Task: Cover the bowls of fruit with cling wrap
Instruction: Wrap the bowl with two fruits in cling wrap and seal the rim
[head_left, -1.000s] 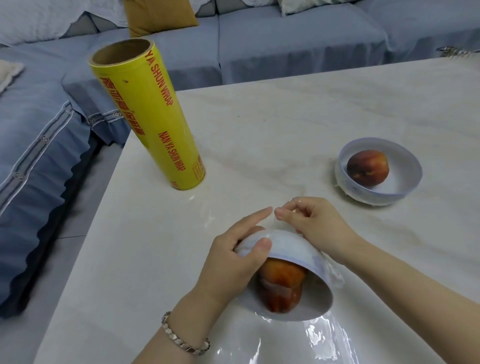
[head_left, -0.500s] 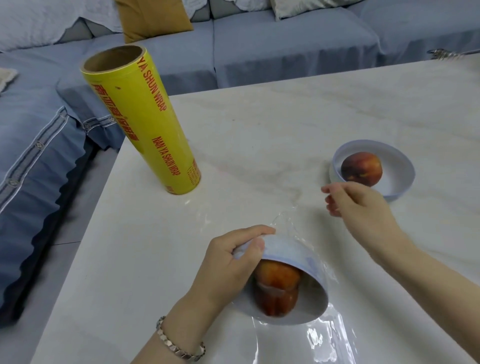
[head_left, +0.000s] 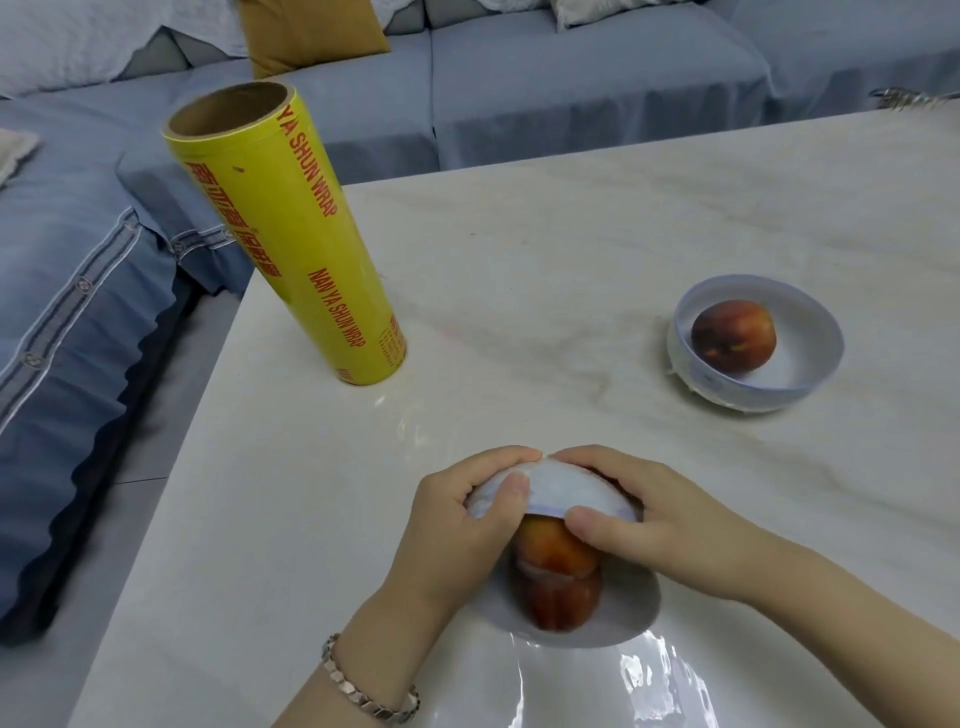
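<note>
The right hand (head_left: 670, 525) has rejoined the left hand (head_left: 462, 525) on the tilted bowl (head_left: 561, 488), both sets of fingers (head_left: 597, 522) gripping its rim; best pull the cling wrap (head_left: 649, 675) taut underneath.

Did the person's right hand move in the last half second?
Yes. The right hand has come away from the far bowl, back towards the person, and now grips the tilted near bowl.
</note>
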